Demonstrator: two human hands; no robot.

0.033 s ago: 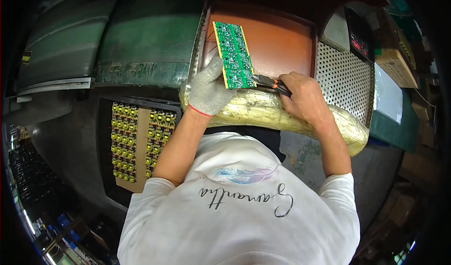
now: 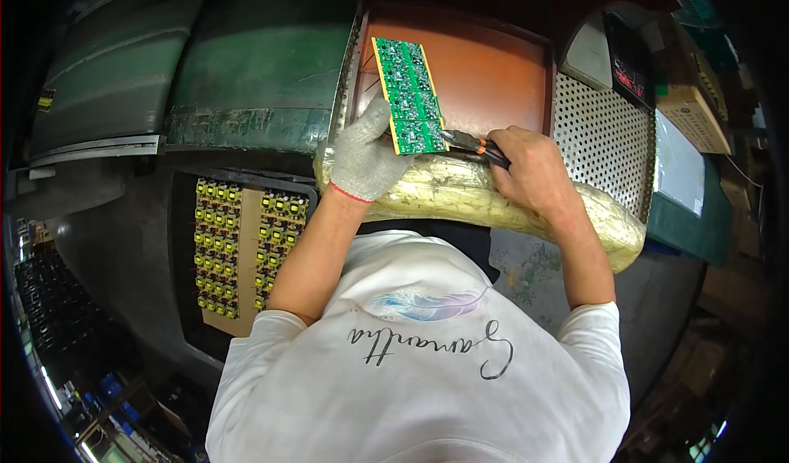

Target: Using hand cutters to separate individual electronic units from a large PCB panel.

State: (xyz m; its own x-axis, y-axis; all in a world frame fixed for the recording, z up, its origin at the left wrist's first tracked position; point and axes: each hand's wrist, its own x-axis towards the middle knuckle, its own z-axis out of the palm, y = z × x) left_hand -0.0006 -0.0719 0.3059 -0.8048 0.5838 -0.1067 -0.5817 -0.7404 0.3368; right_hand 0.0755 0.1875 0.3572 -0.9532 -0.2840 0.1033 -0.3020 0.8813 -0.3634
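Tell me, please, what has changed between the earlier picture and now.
Nothing has visibly changed: nothing moved, was taken hold of or let go. The gloved left grip still holds the green circuit board, and the bare right grip still holds the pliers, their tip at the board's lower right edge.

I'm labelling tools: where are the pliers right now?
In the head view, right of centre, the pliers are in the bare right hand, their tip by the lower right corner of the green circuit board.
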